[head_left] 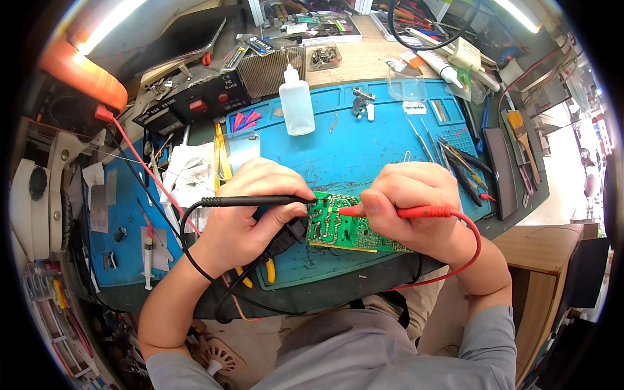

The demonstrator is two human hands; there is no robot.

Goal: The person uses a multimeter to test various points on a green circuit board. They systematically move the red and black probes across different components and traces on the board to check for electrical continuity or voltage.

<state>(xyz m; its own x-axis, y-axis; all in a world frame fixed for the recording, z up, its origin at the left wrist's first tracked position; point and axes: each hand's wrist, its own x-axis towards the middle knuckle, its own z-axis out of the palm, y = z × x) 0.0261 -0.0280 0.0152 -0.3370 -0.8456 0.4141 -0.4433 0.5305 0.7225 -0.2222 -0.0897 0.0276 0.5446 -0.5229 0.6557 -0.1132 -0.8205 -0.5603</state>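
Two hands are pinching slim probes: left hand (250, 214) gripping the black probe (250, 201), right hand (413, 205) the red probe (396, 212), both touching a flat green circuit board (344, 227).

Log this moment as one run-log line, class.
left hand: black probe on board | right hand: red probe on board | board on blue mat

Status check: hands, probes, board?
Left hand grips black probe, right hand grips red probe. Both tips on green circuit board, flat on blue mat. Yellow-handled pliers under left hand, clear of board.
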